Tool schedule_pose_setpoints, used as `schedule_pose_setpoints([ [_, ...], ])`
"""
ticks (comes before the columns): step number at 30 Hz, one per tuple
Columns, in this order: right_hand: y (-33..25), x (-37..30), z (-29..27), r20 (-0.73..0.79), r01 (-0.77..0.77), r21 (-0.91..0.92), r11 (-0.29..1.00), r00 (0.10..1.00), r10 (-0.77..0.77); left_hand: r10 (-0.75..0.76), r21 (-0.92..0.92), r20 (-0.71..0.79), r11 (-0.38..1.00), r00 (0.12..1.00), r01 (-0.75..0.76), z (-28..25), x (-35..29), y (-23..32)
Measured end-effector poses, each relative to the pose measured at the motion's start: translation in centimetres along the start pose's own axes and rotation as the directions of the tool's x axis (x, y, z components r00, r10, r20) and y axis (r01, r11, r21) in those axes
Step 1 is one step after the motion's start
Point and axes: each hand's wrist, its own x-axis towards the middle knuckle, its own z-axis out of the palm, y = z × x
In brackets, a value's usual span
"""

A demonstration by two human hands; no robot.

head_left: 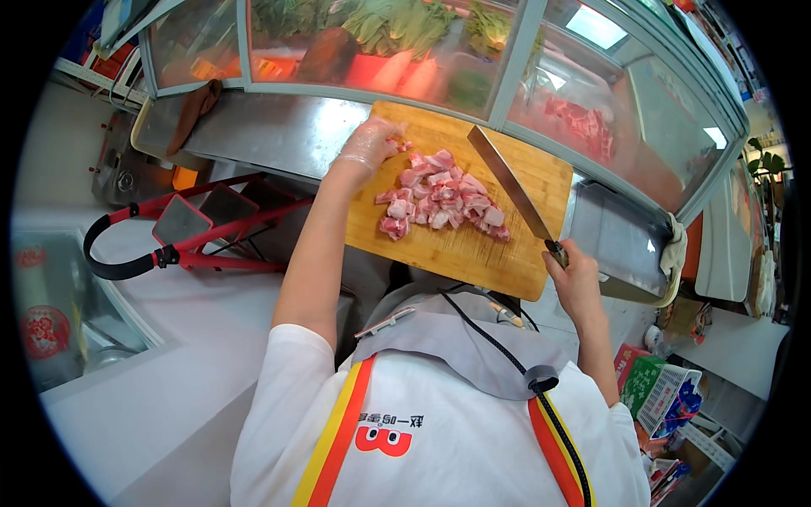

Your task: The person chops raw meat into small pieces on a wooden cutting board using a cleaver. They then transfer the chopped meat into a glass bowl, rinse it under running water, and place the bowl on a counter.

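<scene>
A mound of cut raw meat pieces point(443, 194), pink with white fat, lies on the wooden cutting board point(490, 262). My left hand point(372, 145), in a clear plastic glove, is at the board's far left corner. Its fingers curl round a few small bits of meat point(400, 145), apart from the mound; the fingertips are partly hidden. In my right hand point(576, 277) is the dark handle of a kitchen knife point(511, 186). Its long, broad blade slants up and left above the board's right side, clear of the meat.
Behind the board stands a glass-fronted display case point(380, 51) with vegetables and meat. A steel counter point(262, 122) with a brown cloth point(194, 114) extends left. A red-framed folding step ladder point(211, 228) stands at left. Right of the board is a grey tray point(617, 232).
</scene>
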Motion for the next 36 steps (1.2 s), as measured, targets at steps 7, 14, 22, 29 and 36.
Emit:
schedule_pose_setpoints([
  [7,0.2,0.0,0.1,-0.016,0.027,-0.013,1.0,1.0,-0.027,-0.411,-0.363,0.135,0.826,0.902,0.431,-0.3,0.6,0.8],
  [14,0.6,-0.4,0.0,-0.026,0.003,0.005,1.0,1.0,-0.002,-0.452,-0.643,0.268,0.573,0.85,0.508,-2.7,0.1,0.6],
  [22,0.7,-0.6,-0.1,-0.03,0.009,0.005,1.0,1.0,-0.009,-0.044,0.108,0.137,0.994,0.99,0.029,-1.3,-0.3,0.9],
  [29,0.4,-0.4,-0.4,-0.024,0.036,0.01,0.999,0.999,-0.035,-0.195,0.042,0.237,0.981,0.952,0.191,0.6,0.7,0.9],
  [36,1.8,-1.5,-0.6,-0.058,0.001,0.04,0.999,0.998,0.002,0.212,-0.085,0.207,0.976,0.955,-0.199,-1.8,-3.4,7.3],
])
